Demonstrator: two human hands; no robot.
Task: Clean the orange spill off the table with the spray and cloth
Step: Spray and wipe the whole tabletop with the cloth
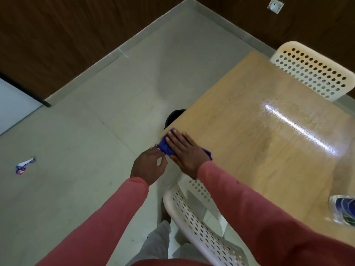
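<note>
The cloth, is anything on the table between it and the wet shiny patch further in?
Nothing visible. The right hand presses the blue cloth flat at the table's near corner, and bare wood runs from there to the wet patch. The spray bottle stands off to the side.

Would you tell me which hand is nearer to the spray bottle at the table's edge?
Right. The right hand presses the blue cloth on the table corner; the left hand is beyond the table edge, farther from the spray bottle.
</note>
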